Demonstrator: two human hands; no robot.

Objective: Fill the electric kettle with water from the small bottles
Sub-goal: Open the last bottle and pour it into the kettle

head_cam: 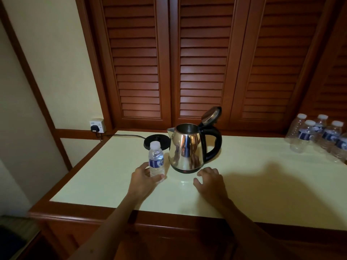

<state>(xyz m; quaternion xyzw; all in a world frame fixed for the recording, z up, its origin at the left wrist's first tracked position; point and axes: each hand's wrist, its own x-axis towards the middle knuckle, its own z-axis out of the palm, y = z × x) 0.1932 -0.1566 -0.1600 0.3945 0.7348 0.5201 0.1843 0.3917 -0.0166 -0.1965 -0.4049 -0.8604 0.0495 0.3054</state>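
On the pale countertop point(253, 184), the electric kettle point(185, 149) stands upright off its black base point(150, 140), which sits just behind and to its left with a cord running to the wall socket point(97, 125). The kettle's lid point(211, 115) is hinged fully back, leaving the mouth open; whether any water lies inside cannot be told. One small bottle point(155, 161), capped with a white cap point(155, 145) and apparently full, stands just left of the kettle. The left hand point(144, 178) is curled around the bottle's lower body, thumb across its front. The right hand point(208, 180) rests on the counter just before the kettle's foot, fingers loosely bent, holding nothing. The two hands lie apart, the kettle's front between them. Further bottles point(317, 136) are grouped at the far right edge, some seemingly empty. Judged risks: the cap is on, so it must be unscrewed first, and a thin, soft bottle gripped low may buckle and spurt once opened. Pouring close beside the base could wet its contacts while the plug is in. A hasty tilt may send water down the polished wall instead of into the mouth.
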